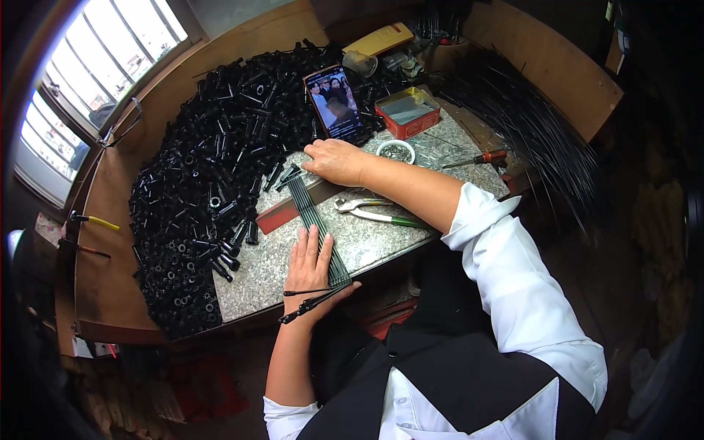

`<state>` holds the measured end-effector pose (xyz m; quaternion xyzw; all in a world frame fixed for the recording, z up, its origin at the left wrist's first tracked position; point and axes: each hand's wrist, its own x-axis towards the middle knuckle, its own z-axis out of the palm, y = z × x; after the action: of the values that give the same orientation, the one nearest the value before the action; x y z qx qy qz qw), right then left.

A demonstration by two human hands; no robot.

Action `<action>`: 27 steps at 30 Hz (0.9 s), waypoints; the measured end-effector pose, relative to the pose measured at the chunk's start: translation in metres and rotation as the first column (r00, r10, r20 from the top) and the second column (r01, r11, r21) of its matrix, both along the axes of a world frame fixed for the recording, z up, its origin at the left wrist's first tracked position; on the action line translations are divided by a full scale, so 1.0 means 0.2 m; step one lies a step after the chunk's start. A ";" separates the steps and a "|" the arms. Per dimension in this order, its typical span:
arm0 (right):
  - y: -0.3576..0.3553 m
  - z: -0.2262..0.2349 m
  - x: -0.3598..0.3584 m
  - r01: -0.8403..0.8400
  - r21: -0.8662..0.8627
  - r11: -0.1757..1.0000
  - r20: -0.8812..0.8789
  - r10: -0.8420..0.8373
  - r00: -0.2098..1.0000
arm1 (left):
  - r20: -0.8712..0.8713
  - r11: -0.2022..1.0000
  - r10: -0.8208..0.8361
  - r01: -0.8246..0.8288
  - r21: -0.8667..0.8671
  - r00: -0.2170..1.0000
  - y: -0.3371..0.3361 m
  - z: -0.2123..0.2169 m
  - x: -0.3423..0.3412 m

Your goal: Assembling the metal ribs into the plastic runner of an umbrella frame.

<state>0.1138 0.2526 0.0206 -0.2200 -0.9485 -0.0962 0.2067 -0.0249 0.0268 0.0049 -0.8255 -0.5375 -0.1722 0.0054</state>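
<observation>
A row of thin dark rods (pixel 317 225) lies side by side on the speckled stone slab (pixel 381 242), running from the far side toward me. My left hand (pixel 309 264) rests flat on the near end of the rods, fingers spread. Under it, black rod ends with small fittings (pixel 312 304) stick out over the slab's edge. My right hand (pixel 334 160) presses palm-down on the far end of the rods, beside a few loose black plastic tubes (pixel 282 174).
A big heap of black plastic tubes (pixel 213 169) covers the left of the bench. A phone (pixel 334 103) leans there with its screen lit. Pliers (pixel 370 210), a small white bowl (pixel 396 152), a red tin (pixel 408 111), a screwdriver (pixel 480 158) and a bundle of long black rods (pixel 535 125) lie to the right.
</observation>
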 end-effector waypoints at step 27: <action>0.06 0.20 0.29 0.049 0.138 0.989 -0.271 -0.010 0.963 | 0.013 1.000 0.009 -0.009 0.005 1.000 -0.01 0.00 -0.02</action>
<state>0.1708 0.2644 0.0602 -0.2299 -0.8988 -0.1366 0.3474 -0.0283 0.0253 0.0054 -0.8219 -0.5408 -0.1787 0.0048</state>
